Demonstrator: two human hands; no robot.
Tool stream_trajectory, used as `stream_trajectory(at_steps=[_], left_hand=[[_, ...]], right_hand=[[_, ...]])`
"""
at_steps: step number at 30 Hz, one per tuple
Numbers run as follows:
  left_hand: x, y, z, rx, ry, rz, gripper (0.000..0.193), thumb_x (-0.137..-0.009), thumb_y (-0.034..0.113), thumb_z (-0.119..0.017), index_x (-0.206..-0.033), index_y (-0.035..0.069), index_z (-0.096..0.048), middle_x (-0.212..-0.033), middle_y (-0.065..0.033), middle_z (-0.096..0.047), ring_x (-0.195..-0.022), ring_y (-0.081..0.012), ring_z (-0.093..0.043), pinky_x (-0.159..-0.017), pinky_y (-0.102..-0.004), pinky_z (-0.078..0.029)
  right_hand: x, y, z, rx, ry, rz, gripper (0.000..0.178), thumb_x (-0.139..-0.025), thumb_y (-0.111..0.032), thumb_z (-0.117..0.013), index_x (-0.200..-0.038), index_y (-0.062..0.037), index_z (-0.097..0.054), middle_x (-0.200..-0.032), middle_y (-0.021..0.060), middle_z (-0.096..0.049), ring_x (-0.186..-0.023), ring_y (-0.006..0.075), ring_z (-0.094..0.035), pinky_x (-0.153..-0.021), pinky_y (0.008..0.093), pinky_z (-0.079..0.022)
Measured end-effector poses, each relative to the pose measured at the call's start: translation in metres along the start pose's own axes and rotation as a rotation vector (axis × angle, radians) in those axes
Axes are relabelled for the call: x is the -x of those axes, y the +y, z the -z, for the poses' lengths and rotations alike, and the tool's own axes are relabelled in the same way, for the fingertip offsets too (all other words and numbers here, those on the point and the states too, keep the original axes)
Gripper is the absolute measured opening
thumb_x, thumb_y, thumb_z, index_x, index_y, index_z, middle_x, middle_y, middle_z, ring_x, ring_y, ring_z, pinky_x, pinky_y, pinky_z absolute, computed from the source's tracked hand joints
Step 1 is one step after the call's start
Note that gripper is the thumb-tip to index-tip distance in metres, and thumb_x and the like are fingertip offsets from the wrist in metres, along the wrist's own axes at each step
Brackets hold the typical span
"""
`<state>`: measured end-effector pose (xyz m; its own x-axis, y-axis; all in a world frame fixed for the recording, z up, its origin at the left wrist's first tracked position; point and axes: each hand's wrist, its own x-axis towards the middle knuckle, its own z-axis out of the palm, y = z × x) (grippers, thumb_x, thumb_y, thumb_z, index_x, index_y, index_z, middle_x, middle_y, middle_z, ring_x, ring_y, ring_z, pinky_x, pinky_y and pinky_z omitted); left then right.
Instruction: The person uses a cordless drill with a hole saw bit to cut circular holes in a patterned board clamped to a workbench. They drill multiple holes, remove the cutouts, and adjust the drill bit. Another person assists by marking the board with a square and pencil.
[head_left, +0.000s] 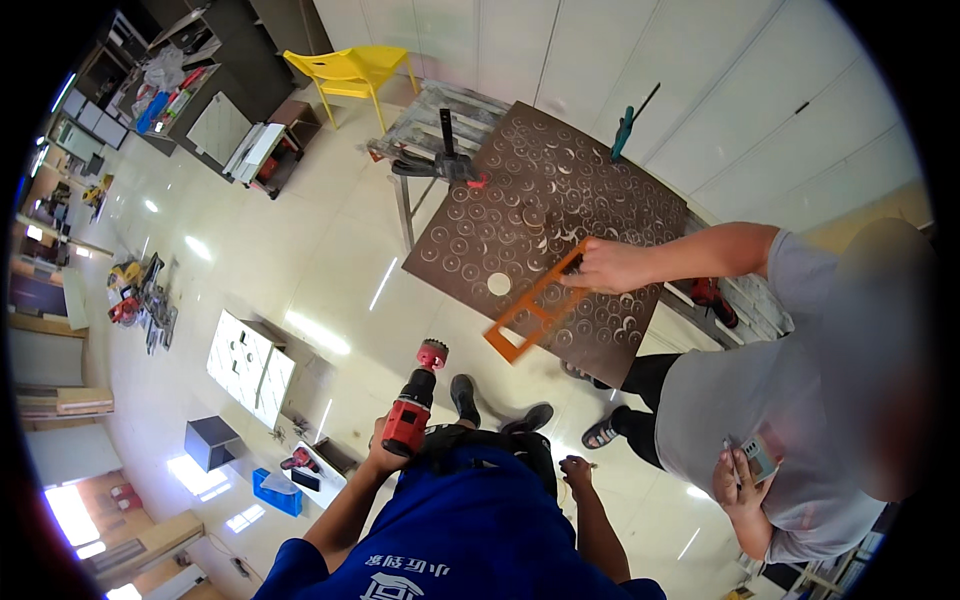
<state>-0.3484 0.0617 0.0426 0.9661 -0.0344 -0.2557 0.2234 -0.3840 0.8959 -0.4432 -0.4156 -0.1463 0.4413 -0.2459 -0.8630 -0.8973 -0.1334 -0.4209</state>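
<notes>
My left hand (380, 448) is wrapped round the grip of a red and black cordless drill (408, 412), held in front of my body. A red hole saw (432, 353) sits in its chuck, pointing toward the bench and touching nothing. Low by my right side, my right hand (577, 472) has its fingers curled in; whatever they hold is too small to make out. Ahead lies a dark brown board (440, 250) covered in ring-shaped cuts, with a pale round disc (499, 284) on it. A co-worker's hand (606, 266) holds an orange rectangular frame (545, 312) over the board.
A black clamp (452, 162) and a teal clamp (624, 132) grip the board's edges on a worn bench (425, 125). The co-worker (745, 400) stands at right, with a small device (757, 460) in the other hand. A yellow chair (350, 72) and white-topped cabinet (250, 367) stand at left.
</notes>
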Motion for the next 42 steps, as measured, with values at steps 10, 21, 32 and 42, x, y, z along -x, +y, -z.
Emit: stream_trajectory(at_steps=[10, 21, 32, 42], left_hand=[[-0.015, 0.003, -0.01, 0.02, -0.087, 0.045, 0.02, -0.073, 0.013, -0.072, -0.09, 0.005, -0.063, -0.082, -0.0119, -0.066, -0.072, -0.0293, -0.066, -0.067, -0.0366, -0.053], [0.001, 0.063, -0.042, 0.099, 0.064, -0.007, 0.011, -0.079, 0.009, -0.068, -0.087, 0.004, -0.063, -0.071, -0.0049, -0.062, -0.063, -0.0181, -0.062, -0.06, -0.0326, -0.05], [0.049, 0.037, -0.063, -0.144, -0.012, -0.041, 0.023, -0.075, 0.015, -0.07, -0.095, 0.003, -0.064, -0.077, -0.0099, -0.065, -0.068, -0.0242, -0.064, -0.064, -0.0346, -0.051], [-0.014, 0.035, -0.011, -0.277, -0.108, -0.369, 0.03, -0.073, 0.016, -0.075, -0.099, 0.004, -0.066, -0.089, -0.0129, -0.068, -0.079, -0.0271, -0.069, -0.074, -0.0357, -0.055]], right_hand=[[0.04, 0.024, -0.01, 0.004, 0.061, 0.028, 0.047, -0.085, -0.022, -0.07, -0.127, -0.0045, -0.06, -0.101, 0.0081, -0.07, -0.088, 0.016, -0.065, -0.067, 0.0292, -0.05], [0.036, 0.062, 0.032, -0.281, -0.026, -0.178, 0.042, -0.088, -0.021, -0.065, -0.126, -0.0053, -0.056, -0.099, 0.0084, -0.07, -0.083, 0.0194, -0.069, -0.062, 0.0299, -0.049], [-0.018, 0.068, 0.062, -0.276, -0.106, -0.097, 0.024, -0.094, -0.019, -0.059, -0.117, -0.0103, -0.057, -0.104, 0.0086, -0.07, -0.084, 0.0224, -0.07, -0.064, 0.0337, -0.05], [-0.009, 0.041, 0.012, -0.382, -0.019, -0.135, 0.029, -0.092, -0.021, -0.057, -0.119, -0.0094, -0.057, -0.104, 0.0096, -0.069, -0.083, 0.0247, -0.072, -0.062, 0.0343, -0.052]])
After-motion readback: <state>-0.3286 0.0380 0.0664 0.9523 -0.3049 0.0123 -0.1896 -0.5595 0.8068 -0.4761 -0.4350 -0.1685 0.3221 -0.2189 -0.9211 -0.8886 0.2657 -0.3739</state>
